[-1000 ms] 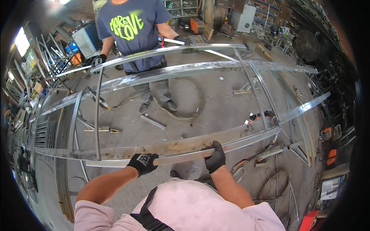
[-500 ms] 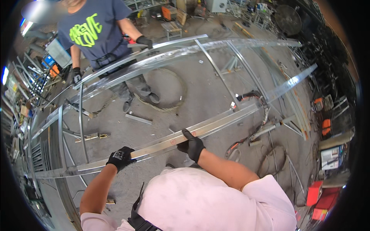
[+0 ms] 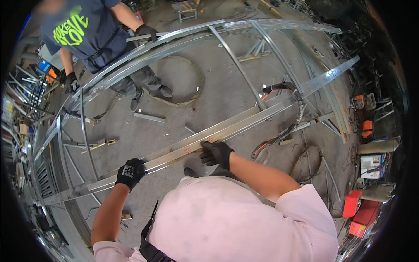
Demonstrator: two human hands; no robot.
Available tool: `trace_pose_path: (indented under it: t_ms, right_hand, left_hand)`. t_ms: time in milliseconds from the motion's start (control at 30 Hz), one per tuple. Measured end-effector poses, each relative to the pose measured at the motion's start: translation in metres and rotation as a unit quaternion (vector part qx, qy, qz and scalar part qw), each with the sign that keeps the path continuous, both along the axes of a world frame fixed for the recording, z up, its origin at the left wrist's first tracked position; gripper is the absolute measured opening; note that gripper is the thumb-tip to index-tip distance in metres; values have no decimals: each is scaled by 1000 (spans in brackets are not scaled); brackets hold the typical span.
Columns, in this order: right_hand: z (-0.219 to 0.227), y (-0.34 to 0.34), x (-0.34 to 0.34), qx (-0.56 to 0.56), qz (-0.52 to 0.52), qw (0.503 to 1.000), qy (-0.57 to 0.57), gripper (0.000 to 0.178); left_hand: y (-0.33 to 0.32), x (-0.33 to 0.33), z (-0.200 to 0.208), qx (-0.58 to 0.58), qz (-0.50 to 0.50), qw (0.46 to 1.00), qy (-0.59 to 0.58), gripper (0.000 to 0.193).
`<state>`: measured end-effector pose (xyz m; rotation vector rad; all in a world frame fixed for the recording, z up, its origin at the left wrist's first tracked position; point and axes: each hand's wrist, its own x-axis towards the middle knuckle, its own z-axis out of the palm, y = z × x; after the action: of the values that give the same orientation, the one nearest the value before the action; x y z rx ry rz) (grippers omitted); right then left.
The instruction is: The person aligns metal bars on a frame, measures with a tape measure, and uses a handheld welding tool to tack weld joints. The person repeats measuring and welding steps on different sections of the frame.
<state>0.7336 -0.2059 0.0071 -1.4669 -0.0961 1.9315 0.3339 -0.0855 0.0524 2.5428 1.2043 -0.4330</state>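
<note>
A long, straight metal profile [image 3: 174, 153] with red handwritten marks runs slantwise in front of me, along the near rail of a large silvery metal frame [image 3: 334, 74]. My left hand [image 3: 130, 174], in a black glove, is closed round the profile's near edge, toward its left part. Farther right, my right hand [image 3: 217, 154], also black-gloved, grips the near edge beside the red marks, thumb side uppermost; its lower fingers are partly curled. Thin crossbars [image 3: 238, 65] join the near rail to the far one.
Across the frame a co-worker [image 3: 87, 35] in black gloves holds the far rail and a short metal bar. A dark cable bundle [image 3: 300, 109] hangs over the near rail's right part. A coiled rope [image 3: 198, 87] and metal offcuts lie on the floor. Red boxes [image 3: 364, 216] stand at right.
My view has tipped so the far rail and co-worker sit higher in the picture. My right hand has turned slightly, with its thumb lower along the profile's edge. Both hands stay at the profile.
</note>
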Motion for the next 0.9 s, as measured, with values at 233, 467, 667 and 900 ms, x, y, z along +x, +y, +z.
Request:
trace_pose_path:
  t_ms: [233, 467, 667, 900]
  right_hand:
    - [21, -18, 63, 128, -1, 988, -86, 30]
    - [-15, 12, 89, 228, -29, 937, -263, 17]
    - [-27, 27, 90, 218, -40, 928, -301, 20]
    - [-26, 24, 91, 213, -37, 928, -304, 16]
  left_hand:
    - [-5, -6, -6, 24, -16, 1000, 4, 39]
    - [-12, 2, -14, 54, 3, 998, 12, 39]
    - [-45, 7, -28, 192, 73, 972, -117, 48]
    - [-92, 11, -44, 210, 162, 951, -157, 58]
